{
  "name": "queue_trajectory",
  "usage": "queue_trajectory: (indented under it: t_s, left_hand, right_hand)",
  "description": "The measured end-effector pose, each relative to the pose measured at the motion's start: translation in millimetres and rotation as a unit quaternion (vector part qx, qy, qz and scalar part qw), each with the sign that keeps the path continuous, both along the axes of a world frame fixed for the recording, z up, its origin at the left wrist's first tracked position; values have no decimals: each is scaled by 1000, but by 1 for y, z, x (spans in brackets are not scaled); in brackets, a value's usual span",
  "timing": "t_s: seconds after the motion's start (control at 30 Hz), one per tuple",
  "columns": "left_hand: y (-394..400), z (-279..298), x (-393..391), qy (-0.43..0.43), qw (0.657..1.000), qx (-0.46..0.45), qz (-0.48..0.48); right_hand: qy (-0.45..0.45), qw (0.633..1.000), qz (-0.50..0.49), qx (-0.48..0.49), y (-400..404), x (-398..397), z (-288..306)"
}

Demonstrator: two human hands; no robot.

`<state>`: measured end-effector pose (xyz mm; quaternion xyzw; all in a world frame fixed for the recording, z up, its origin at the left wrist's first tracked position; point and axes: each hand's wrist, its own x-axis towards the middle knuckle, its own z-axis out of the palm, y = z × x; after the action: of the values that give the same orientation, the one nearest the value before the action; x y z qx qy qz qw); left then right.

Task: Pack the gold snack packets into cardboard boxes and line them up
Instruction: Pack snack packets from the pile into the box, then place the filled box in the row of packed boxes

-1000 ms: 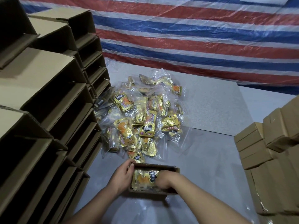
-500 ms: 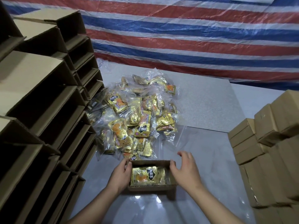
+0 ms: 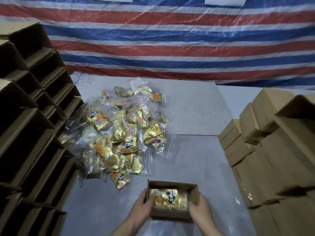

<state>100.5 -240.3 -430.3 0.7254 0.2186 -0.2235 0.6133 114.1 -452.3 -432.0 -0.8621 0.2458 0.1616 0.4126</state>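
Both bare forearms enter from the lower edge and converge. The left hand (image 3: 144, 204) grips the left wall of the small open brown cardboard box (image 3: 172, 185); the right hand (image 3: 199, 207) clasps its right wall, fingers apparently curled over the rim.

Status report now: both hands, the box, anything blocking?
Left hand and right hand grip open box ends. Gold packet inside. Packet pile behind; nothing blocking.
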Motion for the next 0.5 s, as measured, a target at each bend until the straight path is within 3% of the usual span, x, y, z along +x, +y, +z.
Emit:
queue_trajectory:
  t_s: [0.2, 0.5]
  left_hand:
    - [-57, 14, 56, -4, 999, -2, -52]
    - [-136, -2, 184, -55, 996, 19, -67]
  right_hand:
    - [0, 1000, -30, 0, -47, 55, 13]
    - [-128, 977, -153, 80, -106, 180, 2]
